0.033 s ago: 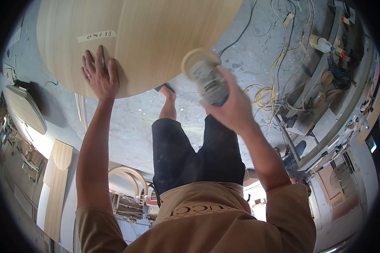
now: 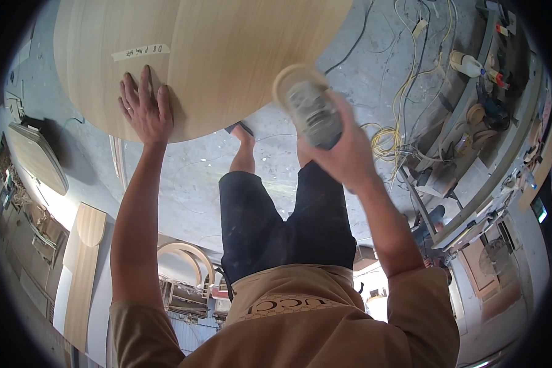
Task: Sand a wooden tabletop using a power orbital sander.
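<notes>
A large round panel of light wood point(image 2: 227, 55) fills the upper left, with a strip of masking tape point(image 2: 140, 53) stuck on it. My left hand point(image 2: 144, 110) lies flat on the panel near its lower edge, fingers spread. My right hand point(image 2: 343, 153) grips a grey power sander point(image 2: 313, 113) with a round pad. The sander's pad sits at the panel's right lower edge, and I cannot tell whether it touches the wood.
My legs in black shorts point(image 2: 282, 221) stand on a grey concrete floor point(image 2: 190, 178). Yellow cables point(image 2: 386, 141) lie coiled on the right beside a cluttered workbench point(image 2: 472, 141) that carries a white bottle point(image 2: 466, 61). At left are an oval wooden top point(image 2: 37, 156), a board point(image 2: 83, 270) and curved frames point(image 2: 184, 254).
</notes>
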`<control>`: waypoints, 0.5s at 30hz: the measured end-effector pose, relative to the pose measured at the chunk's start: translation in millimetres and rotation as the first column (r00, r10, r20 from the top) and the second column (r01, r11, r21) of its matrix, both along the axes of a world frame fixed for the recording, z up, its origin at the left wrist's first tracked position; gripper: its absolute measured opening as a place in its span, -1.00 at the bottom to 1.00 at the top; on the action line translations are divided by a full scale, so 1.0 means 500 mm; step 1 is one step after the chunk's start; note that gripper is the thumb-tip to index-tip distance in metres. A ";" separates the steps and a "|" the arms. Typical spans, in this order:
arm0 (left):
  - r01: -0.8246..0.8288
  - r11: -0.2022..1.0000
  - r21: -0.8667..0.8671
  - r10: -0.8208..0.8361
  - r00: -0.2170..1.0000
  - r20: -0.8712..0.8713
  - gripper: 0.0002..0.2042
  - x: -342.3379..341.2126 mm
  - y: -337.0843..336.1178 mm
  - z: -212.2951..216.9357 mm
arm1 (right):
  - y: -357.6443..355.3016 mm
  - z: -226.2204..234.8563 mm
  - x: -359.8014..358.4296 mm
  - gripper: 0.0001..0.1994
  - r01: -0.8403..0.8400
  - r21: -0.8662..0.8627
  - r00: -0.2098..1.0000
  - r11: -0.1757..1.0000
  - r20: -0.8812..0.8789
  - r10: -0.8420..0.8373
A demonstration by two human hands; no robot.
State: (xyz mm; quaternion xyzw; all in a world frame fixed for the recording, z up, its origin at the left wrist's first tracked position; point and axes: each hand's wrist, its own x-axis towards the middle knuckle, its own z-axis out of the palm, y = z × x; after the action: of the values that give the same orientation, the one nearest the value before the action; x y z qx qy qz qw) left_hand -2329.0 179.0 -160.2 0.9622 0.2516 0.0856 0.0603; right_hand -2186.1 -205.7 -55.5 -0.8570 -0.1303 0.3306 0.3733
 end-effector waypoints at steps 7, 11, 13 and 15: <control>0.039 0.999 -0.025 -0.038 0.998 0.048 -0.40 0.001 0.003 -0.004 | -0.008 0.003 0.075 -0.09 0.284 0.082 0.959 0.955 -0.021 -0.283; 0.004 0.998 -0.062 -0.001 0.999 0.042 -0.40 -0.002 0.001 -0.011 | 0.042 0.021 -0.022 -0.08 0.440 0.137 0.897 0.887 -0.105 -0.429; 0.010 0.997 -0.083 -0.007 0.999 0.036 -0.39 0.000 0.003 -0.011 | 0.063 0.017 -0.099 -0.07 0.448 0.107 0.894 0.888 -0.024 -0.448; 0.069 0.994 -0.089 -0.066 0.997 0.035 -0.37 -0.003 0.009 -0.011 | 0.095 0.005 -0.195 -0.10 0.501 0.179 0.862 0.847 -0.012 -0.507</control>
State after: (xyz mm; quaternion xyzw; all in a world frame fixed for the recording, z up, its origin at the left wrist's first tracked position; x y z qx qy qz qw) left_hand -2330.8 183.6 -165.9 0.9649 0.2215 0.0877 0.1107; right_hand -2283.7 -158.3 -52.9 -0.8305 0.0637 0.1929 0.5187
